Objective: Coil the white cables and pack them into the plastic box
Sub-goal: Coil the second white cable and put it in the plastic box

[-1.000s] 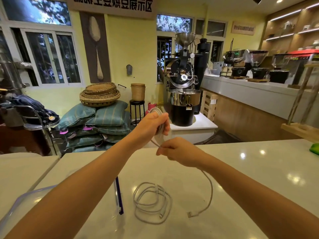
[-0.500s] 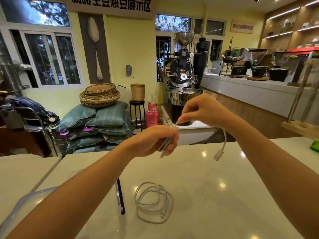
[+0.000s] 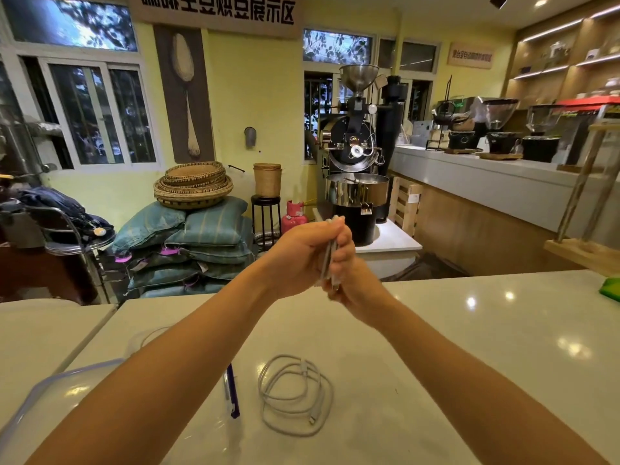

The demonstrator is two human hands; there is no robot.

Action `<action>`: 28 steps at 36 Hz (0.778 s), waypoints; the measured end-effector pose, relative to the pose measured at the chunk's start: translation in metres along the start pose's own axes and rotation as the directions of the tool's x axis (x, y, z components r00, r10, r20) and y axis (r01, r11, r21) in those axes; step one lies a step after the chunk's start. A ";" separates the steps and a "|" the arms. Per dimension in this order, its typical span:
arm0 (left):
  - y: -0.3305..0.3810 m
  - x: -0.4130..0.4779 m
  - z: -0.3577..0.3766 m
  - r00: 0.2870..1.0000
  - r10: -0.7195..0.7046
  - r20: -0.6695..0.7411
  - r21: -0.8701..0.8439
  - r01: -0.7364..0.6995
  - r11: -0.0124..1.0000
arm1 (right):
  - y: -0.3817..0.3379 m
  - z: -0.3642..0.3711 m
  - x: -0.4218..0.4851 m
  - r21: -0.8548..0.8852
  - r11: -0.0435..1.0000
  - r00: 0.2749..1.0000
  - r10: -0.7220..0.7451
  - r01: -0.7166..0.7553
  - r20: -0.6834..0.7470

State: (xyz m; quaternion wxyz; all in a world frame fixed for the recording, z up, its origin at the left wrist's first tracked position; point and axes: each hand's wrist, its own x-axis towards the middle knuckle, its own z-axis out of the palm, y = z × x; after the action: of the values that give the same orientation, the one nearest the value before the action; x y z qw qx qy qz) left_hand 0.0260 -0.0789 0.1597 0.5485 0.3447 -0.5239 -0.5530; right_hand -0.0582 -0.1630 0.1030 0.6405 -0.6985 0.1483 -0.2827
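My left hand [image 3: 302, 253] grips a bundle of white cable [image 3: 328, 253] held up above the white counter, its loops pressed flat between the fingers. My right hand [image 3: 352, 286] sits just under and behind the bundle, fingers curled against the cable's lower end. A second white cable [image 3: 295, 394] lies coiled on the counter near me, its plug at the lower right of the coil. The clear plastic box [image 3: 50, 391] with a bluish rim stands at the lower left, mostly behind my left forearm.
A blue latch or clip [image 3: 232, 391] of the box lies beside the coiled cable. A green object [image 3: 610, 290] sits at the counter's right edge. A wooden stand [image 3: 583, 243] rises at the far right. Beyond the counter are a coffee roaster, sacks and baskets.
My right hand dropped from above the bundle to just below it, bringing the dangling plug end in. The loose tail no longer hangs free. The coil on the counter has not moved.
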 end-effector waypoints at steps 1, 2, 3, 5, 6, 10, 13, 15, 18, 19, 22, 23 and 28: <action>-0.001 0.001 -0.001 0.999 0.019 -0.041 0.014 -0.018 1.000 | 0.004 0.006 -0.002 -0.017 1.000 1.000 0.020 -0.020 0.016; -0.001 0.002 -0.002 0.996 0.032 -0.085 0.040 -0.029 0.999 | 0.007 0.010 -0.005 -0.038 0.999 0.999 0.038 -0.036 0.038; -0.002 0.003 -0.004 0.991 0.037 -0.127 0.072 -0.028 0.997 | 0.009 0.013 -0.007 -0.061 0.997 0.997 0.055 -0.051 0.057; -0.003 0.004 -0.009 0.981 0.030 -0.191 0.124 -0.006 0.992 | 0.010 0.017 -0.012 -0.115 0.991 0.993 0.083 -0.074 0.083; -0.004 0.003 -0.012 0.977 0.026 -0.212 0.141 0.004 0.990 | 0.009 0.019 -0.015 -0.163 0.984 0.992 0.089 -0.074 0.085; -0.006 0.002 -0.022 0.966 0.024 -0.256 0.187 0.025 0.982 | 0.005 0.019 -0.021 -0.392 0.918 0.995 0.084 -0.056 0.052; -0.007 0.000 -0.025 0.970 -0.008 -0.244 0.096 0.032 0.995 | 0.001 0.017 -0.024 -0.471 0.881 0.998 0.062 -0.040 0.031; -0.007 0.000 -0.028 0.971 -0.024 -0.239 0.023 0.030 0.999 | -0.004 0.019 -0.027 -0.534 0.845 0.998 0.044 -0.016 0.038; -0.006 -0.002 -0.032 0.970 -0.019 -0.241 -0.014 0.016 1.000 | -0.008 0.021 -0.029 -0.635 0.772 0.998 0.006 0.038 0.066; -0.005 -0.002 -0.034 0.968 -0.010 -0.249 0.004 0.011 1.000 | -0.009 0.022 -0.030 -0.660 0.749 0.998 -0.012 0.055 0.070; -0.006 -0.005 -0.039 0.959 0.013 -0.284 0.119 0.021 0.993 | -0.014 0.020 -0.031 -0.730 0.674 0.993 -0.080 0.118 0.087; -0.007 -0.007 -0.040 0.957 0.015 -0.291 0.162 0.034 0.986 | -0.017 0.018 -0.032 -0.755 0.641 0.989 -0.110 0.143 0.093; -0.015 -0.012 -0.034 0.964 -0.031 -0.264 0.450 0.152 0.880 | -0.036 0.011 -0.032 -0.833 0.500 0.965 -0.222 0.237 0.141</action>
State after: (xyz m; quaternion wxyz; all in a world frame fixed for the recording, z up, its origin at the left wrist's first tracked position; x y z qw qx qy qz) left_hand 0.0570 -0.0769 0.1355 0.4840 0.5576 -0.5513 -0.3886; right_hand -0.0828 -0.1313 0.1316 0.1816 -0.9355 0.1673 -0.2528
